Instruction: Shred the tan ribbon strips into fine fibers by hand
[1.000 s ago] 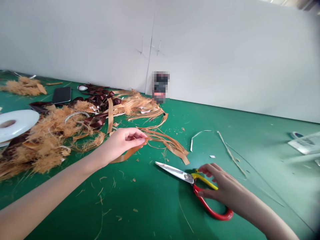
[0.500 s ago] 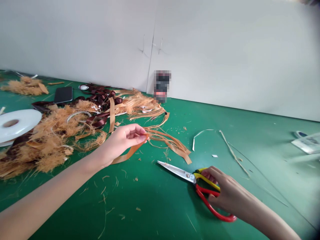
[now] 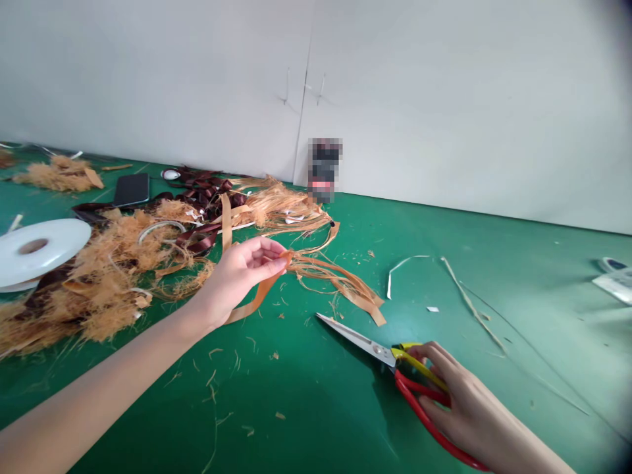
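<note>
Between the thumb and fingers of my left hand (image 3: 259, 263) an orange-tan ribbon (image 3: 257, 299) is pinched, one end looping down below the wrist. A bunch of tan strips and frayed strands (image 3: 340, 280) spreads from the fingertips to the right. My right hand (image 3: 457, 388) is closed round the handles of a pair of scissors (image 3: 368, 343), one yellow and one red. The blades are together and point up-left, below the strands and apart from them. Part of the red handle is hidden by the hand.
Tan frayed fibre (image 3: 113, 276) and dark brown ribbon (image 3: 207, 240) lie heaped at the left, beside a white spool (image 3: 64, 240) and a black phone (image 3: 132, 189). White panels (image 3: 444, 99) stand along the back. Fibre scraps and a thin cord (image 3: 469, 303) lie on the green tabletop (image 3: 320, 421).
My right hand has moved down and right, swinging the scissors' handles lower while the tips stay near the same spot. My left hand keeps its pinch on the ribbon. The view has shifted slightly.
</note>
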Tool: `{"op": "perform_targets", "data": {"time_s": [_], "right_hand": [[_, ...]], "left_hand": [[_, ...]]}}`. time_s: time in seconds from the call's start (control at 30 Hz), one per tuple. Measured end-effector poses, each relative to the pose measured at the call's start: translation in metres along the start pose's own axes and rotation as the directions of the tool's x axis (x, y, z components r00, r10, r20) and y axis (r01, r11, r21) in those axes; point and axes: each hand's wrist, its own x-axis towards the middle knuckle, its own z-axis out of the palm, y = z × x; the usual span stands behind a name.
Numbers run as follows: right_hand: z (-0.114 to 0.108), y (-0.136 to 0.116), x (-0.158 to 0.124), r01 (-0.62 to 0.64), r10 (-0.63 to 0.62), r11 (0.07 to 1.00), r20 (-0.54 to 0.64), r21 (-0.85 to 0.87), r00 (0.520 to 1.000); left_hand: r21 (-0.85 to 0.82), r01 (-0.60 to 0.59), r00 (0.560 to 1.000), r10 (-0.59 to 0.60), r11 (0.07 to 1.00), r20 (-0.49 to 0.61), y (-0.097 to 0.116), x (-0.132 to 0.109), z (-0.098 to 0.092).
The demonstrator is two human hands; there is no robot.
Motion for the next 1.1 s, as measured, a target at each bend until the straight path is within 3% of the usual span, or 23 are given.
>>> {"op": "perform_targets", "data": {"time_s": [0.23,0.37,0.5,0.67,0.9,1.1], "right_hand": [[0.009,0.008,0.006,0.141,-0.184,0.947,-0.129,-0.289,0.974],[0.004,-0.006,0.007,0.16,-0.233,0.935,-0.206,-0.318,0.95],[-0.005,-0.027,0.011,0.118,-0.275,0.907,-0.356,-0.405,0.893],[-0.014,-0.049,0.018,0.159,-0.364,0.868,-0.385,-0.47,0.848],[-0.014,-0.066,0.022,0.182,-0.363,0.873,-0.353,-0.453,0.862],[-0.013,-0.071,0.023,0.231,-0.374,0.88,-0.303,-0.416,0.877]], "left_hand": [[-0.069,0.009,0.999,-0.012,0.998,-0.04,0.0,0.0,0.003],[-0.1,0.01,0.998,-0.016,0.995,-0.061,0.003,-0.002,0.007],[-0.098,-0.007,0.999,0.003,0.995,-0.042,0.005,-0.003,0.013],[-0.148,-0.05,0.998,0.056,0.988,0.036,0.004,-0.007,0.021],[-0.193,-0.107,0.987,0.127,0.975,0.099,0.004,-0.012,0.03],[-0.145,-0.065,0.987,0.085,0.987,0.136,0.008,-0.013,0.033]]}}
